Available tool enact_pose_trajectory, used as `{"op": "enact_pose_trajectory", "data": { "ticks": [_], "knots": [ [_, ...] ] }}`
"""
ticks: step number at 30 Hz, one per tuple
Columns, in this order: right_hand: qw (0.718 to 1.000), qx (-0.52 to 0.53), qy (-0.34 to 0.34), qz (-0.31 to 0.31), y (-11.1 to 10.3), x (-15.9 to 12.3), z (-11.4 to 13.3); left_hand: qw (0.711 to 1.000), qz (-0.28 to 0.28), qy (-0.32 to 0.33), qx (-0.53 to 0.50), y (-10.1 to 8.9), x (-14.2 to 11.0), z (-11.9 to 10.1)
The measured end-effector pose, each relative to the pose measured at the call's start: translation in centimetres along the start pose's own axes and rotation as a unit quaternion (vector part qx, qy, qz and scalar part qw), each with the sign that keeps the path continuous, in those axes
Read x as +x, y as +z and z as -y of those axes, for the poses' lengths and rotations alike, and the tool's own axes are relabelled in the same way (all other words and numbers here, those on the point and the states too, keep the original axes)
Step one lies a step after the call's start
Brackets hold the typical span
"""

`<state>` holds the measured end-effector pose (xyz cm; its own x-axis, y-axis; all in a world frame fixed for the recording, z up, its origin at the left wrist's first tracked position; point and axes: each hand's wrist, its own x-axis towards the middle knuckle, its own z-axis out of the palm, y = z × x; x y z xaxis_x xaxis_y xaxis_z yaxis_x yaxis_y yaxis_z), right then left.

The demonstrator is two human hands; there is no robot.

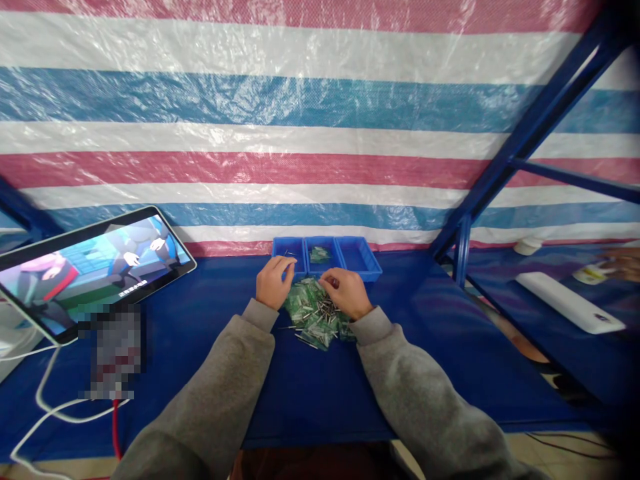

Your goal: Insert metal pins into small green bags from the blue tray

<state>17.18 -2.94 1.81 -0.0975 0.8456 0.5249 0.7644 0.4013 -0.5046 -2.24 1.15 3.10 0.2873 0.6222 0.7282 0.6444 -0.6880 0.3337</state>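
A heap of small green parts with thin metal pins (313, 313) lies on the blue table (300, 387) between my hands. My left hand (273, 281) is curled, its fingertips reaching over the left blue tray (290, 252), pinching something too small to name. My right hand (346, 292) is closed in a pinch over the heap's right side. Three blue trays stand in a row behind the heap: the middle tray (321, 265) holds a few green parts, and the right tray (361, 259) looks bare. Grey sleeves cover both arms.
A tablet (90, 267) playing a video leans at the left, with white cables (50, 407) trailing below. A striped tarp (300, 133) backs the table. A blue metal frame (505, 167) rises at the right. Another person's hand (623, 263) and a white device (570, 303) lie at far right.
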Motion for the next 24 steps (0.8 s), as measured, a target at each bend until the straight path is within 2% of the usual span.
{"op": "enact_pose_trajectory", "data": {
  "ticks": [5, 8, 13, 19, 24],
  "knots": [
    [0.998, 0.009, -0.021, 0.065, -0.7, 0.1, 0.1, 0.999, 0.038, 0.018, 0.006, -0.6, -0.8, -0.1],
    [0.988, 0.018, -0.076, 0.130, -0.4, -0.4, 1.5, 1.000, 0.011, 0.000, 0.011, -0.5, -0.9, 0.2],
    [0.962, 0.006, -0.167, 0.218, 1.3, -1.8, 4.6, 0.998, -0.054, -0.044, 0.002, -0.3, -1.1, 0.7],
    [0.948, -0.074, -0.144, 0.273, 2.8, -2.7, 6.2, 0.996, -0.075, -0.050, 0.011, -0.2, -1.2, 0.3],
    [0.947, -0.102, -0.145, 0.267, 3.0, -2.9, 6.7, 0.995, -0.087, -0.050, 0.020, -0.3, -1.2, 0.1]
  ]
}}
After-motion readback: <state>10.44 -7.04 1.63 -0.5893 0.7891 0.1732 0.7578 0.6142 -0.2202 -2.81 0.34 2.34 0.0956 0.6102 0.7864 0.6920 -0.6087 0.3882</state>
